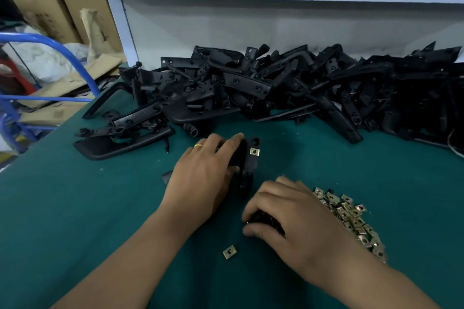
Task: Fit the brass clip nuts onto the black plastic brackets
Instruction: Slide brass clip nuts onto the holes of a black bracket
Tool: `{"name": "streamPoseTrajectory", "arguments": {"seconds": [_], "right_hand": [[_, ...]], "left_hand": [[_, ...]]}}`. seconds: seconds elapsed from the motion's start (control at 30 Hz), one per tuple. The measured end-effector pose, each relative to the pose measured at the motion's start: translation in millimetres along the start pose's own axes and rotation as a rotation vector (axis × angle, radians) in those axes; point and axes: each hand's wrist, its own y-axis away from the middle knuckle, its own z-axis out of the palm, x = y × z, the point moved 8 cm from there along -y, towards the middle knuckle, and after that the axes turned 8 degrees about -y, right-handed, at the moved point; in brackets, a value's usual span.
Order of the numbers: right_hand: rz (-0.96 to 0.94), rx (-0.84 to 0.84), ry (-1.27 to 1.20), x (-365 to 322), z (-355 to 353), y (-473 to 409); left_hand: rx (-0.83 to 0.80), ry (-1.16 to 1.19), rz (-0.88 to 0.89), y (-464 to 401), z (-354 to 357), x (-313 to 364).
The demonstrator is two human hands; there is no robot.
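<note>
Centrally, left hand gripping black bracket, clip nut fitted

Matt black plastic brackets; shiny brass-coloured metal clip nuts; the table wears matt green cloth.

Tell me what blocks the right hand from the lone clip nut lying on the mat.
Nothing visible does. The lone clip nut lies on bare green mat, just near-left of the right hand, with open mat between them.

Head-worn wide view, forward and down, close over green table.
</note>
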Motion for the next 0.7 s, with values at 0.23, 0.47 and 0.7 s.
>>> {"name": "streamPoseTrajectory", "arguments": {"seconds": [0.23, 0.47, 0.7], "right_hand": [[0.243, 0.27, -0.511, 32.7, -27.7, 10.8], [0.361, 0.503, -1.104, 47.4, -43.1, 18.3], [0.388, 0.469, -1.278, 41.0, -32.3, 16.9]], "left_hand": [[0.041, 0.063, -0.056, 5.1, -13.8, 6.3], [0.087, 0.218, -0.073, 13.4, -23.5, 23.0], [0.14, 0.281, -0.03, 12.2, -24.6, 22.1]]}}
